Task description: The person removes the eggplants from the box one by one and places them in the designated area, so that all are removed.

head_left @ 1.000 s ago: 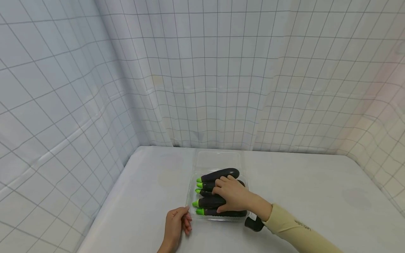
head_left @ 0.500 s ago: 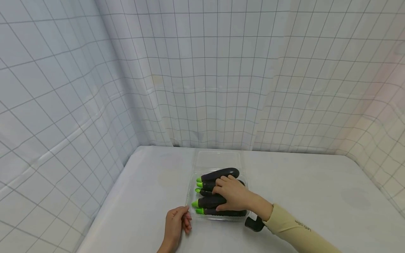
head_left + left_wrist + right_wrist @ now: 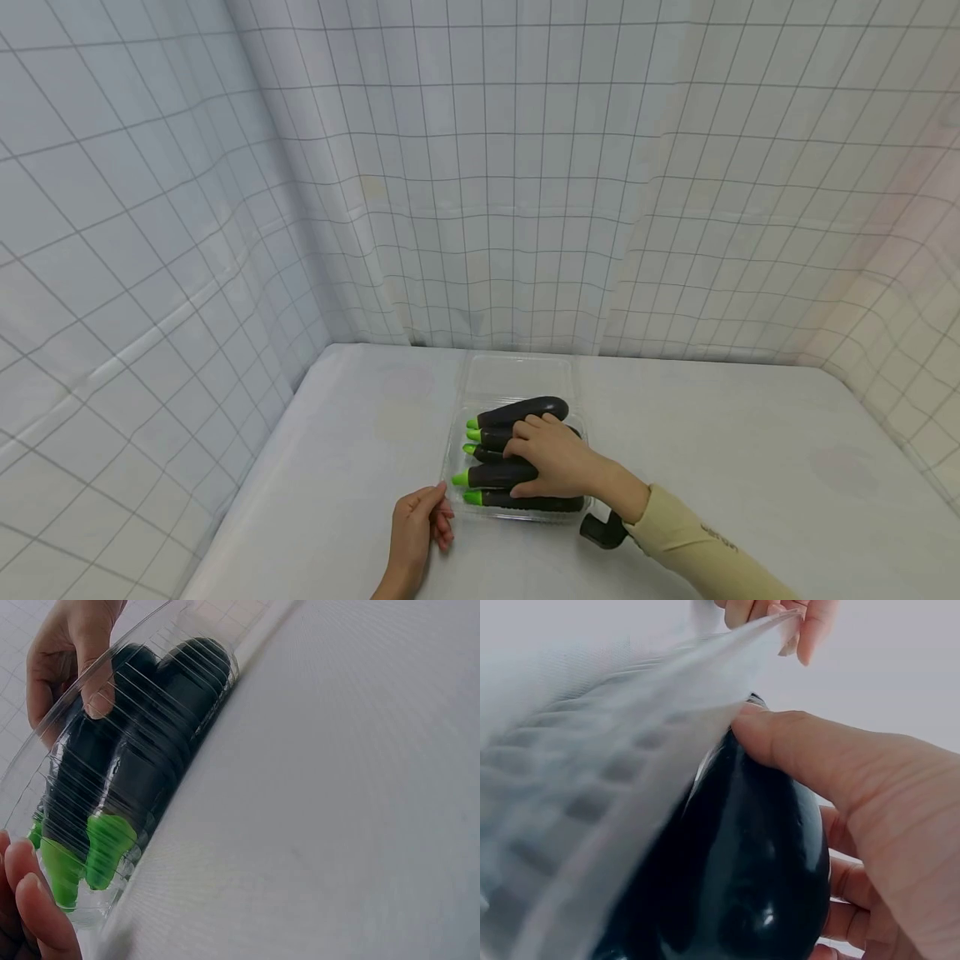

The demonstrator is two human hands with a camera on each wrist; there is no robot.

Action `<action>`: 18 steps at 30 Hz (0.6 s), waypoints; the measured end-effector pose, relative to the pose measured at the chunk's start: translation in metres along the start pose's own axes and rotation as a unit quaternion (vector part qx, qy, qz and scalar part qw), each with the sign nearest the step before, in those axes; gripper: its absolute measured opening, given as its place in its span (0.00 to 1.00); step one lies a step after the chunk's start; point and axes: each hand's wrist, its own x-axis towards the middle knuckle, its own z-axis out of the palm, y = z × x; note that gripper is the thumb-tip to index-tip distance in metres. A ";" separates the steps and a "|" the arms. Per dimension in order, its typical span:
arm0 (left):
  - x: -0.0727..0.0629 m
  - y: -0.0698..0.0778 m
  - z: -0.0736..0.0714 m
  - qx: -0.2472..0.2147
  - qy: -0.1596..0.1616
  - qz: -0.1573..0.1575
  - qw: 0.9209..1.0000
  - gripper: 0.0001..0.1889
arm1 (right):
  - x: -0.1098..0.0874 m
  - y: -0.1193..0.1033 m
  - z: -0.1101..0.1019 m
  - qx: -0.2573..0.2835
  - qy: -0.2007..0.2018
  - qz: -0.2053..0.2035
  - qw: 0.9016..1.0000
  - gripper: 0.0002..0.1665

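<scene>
Several dark eggplants with green stem ends, such as the rearmost eggplant (image 3: 525, 411), lie side by side in a clear plastic clamshell container (image 3: 517, 517). My right hand (image 3: 558, 460) reaches over them and grips the second eggplant from the front (image 3: 497, 476), thumb on its near side and fingers beyond it. In the right wrist view the thumb (image 3: 795, 742) presses that glossy eggplant (image 3: 757, 855) close to the container's wall. My left hand (image 3: 414, 527) pinches the container's rim at the front left corner. Part of the row is hidden under the right hand.
The container's clear lid (image 3: 517, 375) lies folded back behind it on the white table (image 3: 720, 458). A black curved piece (image 3: 603, 532) sits at the right wrist. White gridded curtains (image 3: 517, 183) hang behind and at both sides.
The eggplant in my right hand has shifted slightly to the left, its green end now further out than the others. Both hands have stayed almost in place.
</scene>
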 end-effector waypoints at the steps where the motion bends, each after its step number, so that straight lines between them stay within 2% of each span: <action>1: 0.000 0.000 0.000 -0.001 0.001 0.000 1.000 0.21 | 0.000 0.000 0.000 0.001 0.000 0.000 1.000 0.26; 18: -0.002 0.003 0.001 0.008 0.003 0.000 1.000 0.20 | -0.003 0.000 -0.003 0.026 0.014 0.000 1.000 0.25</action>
